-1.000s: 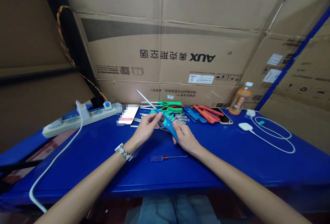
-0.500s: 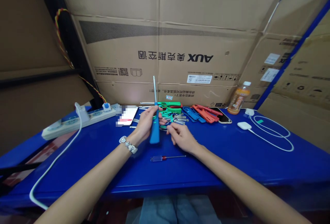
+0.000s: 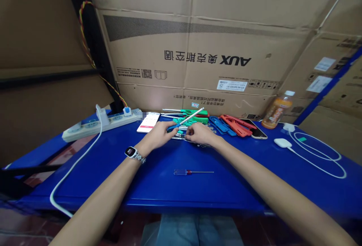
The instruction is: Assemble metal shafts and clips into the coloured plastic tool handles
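My left hand [image 3: 160,136] is closed around a blue long-necked lighter [image 3: 173,127], its metal tube slanting up to the right over the pile. Most of the lighter's handle is hidden by the hand. My right hand [image 3: 201,133] has its fingers pinched together low at the near edge of the pile of parts; what they hold, if anything, is hidden. Behind both hands lie green lighters [image 3: 195,113] with metal tubes and small clear and metal pieces. Blue handle shells [image 3: 222,126] and red handle shells [image 3: 236,126] lie to the right. Nearer me rests a screwdriver [image 3: 189,172] with a clear handle.
A lit phone [image 3: 148,122] and a power strip [image 3: 113,119] are on the left. Another phone [image 3: 258,132], an orange drink bottle [image 3: 278,110] and a white earbud case [image 3: 282,143] with a looped cable sit right. Cardboard [image 3: 209,27] walls the back of the blue table [image 3: 135,185].
The lighter in my left hand has gone from upright to tilted right and lower. My right hand has reached forward to the pile's edge. The camera view has shifted a little left.
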Motion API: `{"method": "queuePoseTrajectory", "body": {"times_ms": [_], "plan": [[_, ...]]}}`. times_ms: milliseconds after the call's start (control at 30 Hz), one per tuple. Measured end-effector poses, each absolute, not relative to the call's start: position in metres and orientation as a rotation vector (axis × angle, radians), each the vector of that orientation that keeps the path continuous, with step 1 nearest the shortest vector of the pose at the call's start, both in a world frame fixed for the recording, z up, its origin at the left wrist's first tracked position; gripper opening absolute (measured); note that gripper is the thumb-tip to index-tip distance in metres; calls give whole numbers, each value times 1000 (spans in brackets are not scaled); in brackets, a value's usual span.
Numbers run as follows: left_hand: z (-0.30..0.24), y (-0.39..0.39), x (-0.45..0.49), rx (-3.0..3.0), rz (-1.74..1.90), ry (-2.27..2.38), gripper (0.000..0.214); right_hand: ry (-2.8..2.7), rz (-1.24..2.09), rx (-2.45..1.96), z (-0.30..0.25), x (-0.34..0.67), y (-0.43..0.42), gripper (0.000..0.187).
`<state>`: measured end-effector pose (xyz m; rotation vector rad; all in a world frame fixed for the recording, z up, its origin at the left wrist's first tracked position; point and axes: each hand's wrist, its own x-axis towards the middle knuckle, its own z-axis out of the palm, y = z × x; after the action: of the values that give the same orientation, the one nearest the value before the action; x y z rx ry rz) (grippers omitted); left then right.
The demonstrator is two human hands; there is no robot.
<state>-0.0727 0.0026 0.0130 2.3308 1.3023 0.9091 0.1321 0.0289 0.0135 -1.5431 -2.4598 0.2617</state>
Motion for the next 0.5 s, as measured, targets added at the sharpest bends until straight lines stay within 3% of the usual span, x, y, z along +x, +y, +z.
{"method": "queuePoseTrajectory", "body": {"times_ms": [233, 500], "plan": [[14, 0, -73, 2443, 828, 1283, 33, -2216, 349, -1423, 1, 138, 38, 10], [15, -7, -67, 2550, 799, 1163, 33, -1267, 1243, -968, -4, 185, 24, 30]]}}
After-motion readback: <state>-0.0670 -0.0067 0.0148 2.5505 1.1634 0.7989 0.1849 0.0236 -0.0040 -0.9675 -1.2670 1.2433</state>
